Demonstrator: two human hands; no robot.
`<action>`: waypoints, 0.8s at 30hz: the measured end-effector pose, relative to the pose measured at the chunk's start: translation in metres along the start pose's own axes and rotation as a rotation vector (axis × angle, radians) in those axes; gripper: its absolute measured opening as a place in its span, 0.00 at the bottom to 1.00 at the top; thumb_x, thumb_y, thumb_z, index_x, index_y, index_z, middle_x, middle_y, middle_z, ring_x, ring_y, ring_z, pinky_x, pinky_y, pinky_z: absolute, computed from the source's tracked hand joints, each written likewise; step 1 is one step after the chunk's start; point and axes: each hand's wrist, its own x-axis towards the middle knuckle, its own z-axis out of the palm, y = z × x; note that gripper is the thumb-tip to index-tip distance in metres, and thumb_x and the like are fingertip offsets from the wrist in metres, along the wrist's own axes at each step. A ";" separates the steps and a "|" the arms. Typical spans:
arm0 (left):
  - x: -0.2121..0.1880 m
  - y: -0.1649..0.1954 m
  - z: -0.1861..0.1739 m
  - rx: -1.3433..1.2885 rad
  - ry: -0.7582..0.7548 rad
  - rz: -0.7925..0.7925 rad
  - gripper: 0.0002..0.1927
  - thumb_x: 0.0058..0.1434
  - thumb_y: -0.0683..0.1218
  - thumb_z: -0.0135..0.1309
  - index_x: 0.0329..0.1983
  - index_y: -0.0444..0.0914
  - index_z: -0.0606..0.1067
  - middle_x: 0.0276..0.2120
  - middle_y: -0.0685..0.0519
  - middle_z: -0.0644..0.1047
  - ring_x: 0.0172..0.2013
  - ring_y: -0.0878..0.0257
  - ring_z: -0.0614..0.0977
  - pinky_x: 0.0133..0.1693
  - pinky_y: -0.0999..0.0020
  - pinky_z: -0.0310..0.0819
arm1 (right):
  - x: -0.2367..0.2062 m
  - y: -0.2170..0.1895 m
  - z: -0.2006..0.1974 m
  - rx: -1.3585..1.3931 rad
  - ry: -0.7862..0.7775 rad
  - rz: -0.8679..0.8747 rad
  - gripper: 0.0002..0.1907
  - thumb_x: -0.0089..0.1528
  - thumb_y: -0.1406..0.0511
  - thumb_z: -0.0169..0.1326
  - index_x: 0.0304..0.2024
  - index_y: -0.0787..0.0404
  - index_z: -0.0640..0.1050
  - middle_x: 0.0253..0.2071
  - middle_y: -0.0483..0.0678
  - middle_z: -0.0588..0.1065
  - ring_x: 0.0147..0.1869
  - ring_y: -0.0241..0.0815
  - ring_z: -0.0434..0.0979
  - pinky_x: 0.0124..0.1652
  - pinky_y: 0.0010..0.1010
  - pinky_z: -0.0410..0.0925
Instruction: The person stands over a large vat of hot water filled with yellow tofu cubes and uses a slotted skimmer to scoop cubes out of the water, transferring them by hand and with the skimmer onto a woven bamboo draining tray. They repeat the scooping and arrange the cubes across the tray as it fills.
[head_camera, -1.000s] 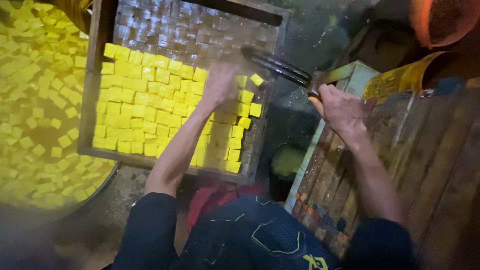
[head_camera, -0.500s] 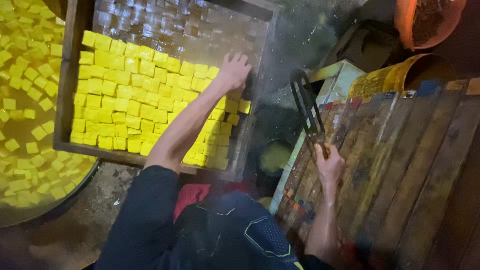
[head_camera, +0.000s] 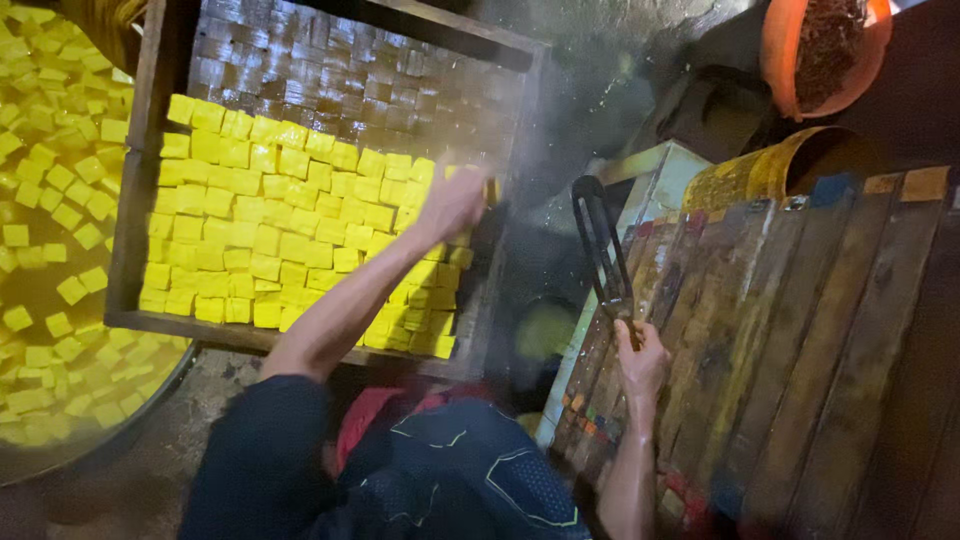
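A wooden tray with a woven bottom holds rows of yellow cubes across its near half. My left hand reaches over the tray's right side and rests on the cubes there, fingers curled over a cube at the right end. My right hand is closed on the handle of dark metal tongs, which point away from me, over the edge of a stack of wooden boards.
A large round pan of yellow liquid with several floating yellow cubes sits at the left. An orange bowl of dark material is at the top right. A yellow drum lies behind the boards. Wet dark ground lies between.
My right hand has drawn the tongs back from the tray's right edge to the wooden boards, nearer my body. My left hand stays at the cubes on the tray's right side.
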 end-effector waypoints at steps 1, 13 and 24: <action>0.020 -0.010 -0.004 -0.068 -0.033 -0.089 0.09 0.65 0.47 0.51 0.45 0.39 0.76 0.41 0.45 0.79 0.49 0.47 0.80 0.61 0.38 0.62 | 0.001 -0.001 0.002 0.034 -0.010 -0.004 0.17 0.65 0.59 0.62 0.45 0.68 0.80 0.30 0.50 0.80 0.32 0.35 0.78 0.32 0.30 0.70; -0.090 -0.082 -0.088 -0.215 0.506 -0.263 0.16 0.60 0.49 0.61 0.50 0.40 0.78 0.46 0.45 0.81 0.49 0.46 0.82 0.51 0.52 0.74 | 0.006 -0.180 0.144 0.523 -0.298 -0.194 0.14 0.72 0.62 0.56 0.47 0.68 0.73 0.30 0.46 0.74 0.29 0.34 0.72 0.28 0.28 0.67; -0.560 -0.180 -0.269 0.447 0.640 -1.303 0.25 0.65 0.52 0.57 0.57 0.30 0.71 0.60 0.36 0.71 0.64 0.40 0.68 0.64 0.45 0.59 | -0.273 -0.402 0.438 0.275 -1.211 -0.667 0.16 0.68 0.58 0.57 0.41 0.68 0.80 0.31 0.46 0.77 0.35 0.35 0.74 0.35 0.30 0.68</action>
